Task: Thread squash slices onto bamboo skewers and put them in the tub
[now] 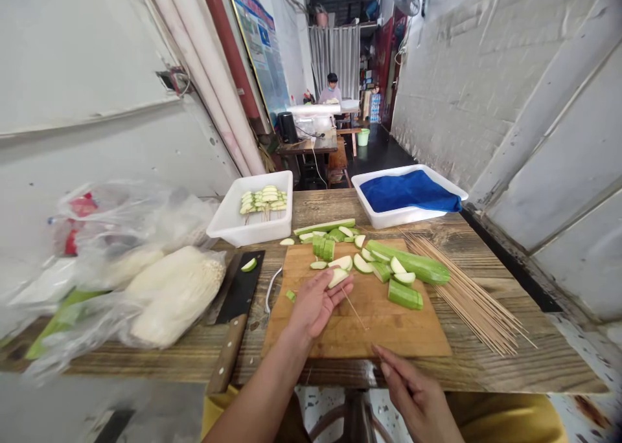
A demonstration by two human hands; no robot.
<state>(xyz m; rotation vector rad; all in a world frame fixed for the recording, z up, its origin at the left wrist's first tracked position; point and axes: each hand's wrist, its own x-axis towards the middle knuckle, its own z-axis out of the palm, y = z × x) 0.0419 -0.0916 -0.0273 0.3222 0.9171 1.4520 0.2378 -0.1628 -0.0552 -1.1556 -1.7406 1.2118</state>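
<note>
My left hand [315,302] lies on the wooden cutting board [389,329], fingertips touching a pale zucchini slice [338,277]. A thin bamboo skewer [354,309] lies on the board just right of that hand. My right hand [413,391] hovers at the board's near edge, fingers loosely extended, holding nothing. Cut zucchini slices and chunks [383,268] are scattered over the far half of the board, with a long zucchini piece [418,265] beside them.
A cleaver [236,313] lies left of the board. Bagged enoki mushrooms [170,294] sit at left. A white tray [228,226] holds skewered zucchini; another tray [389,219] holds a blue cloth [408,190]. Loose skewers [471,300] fan out right. A person sits far back.
</note>
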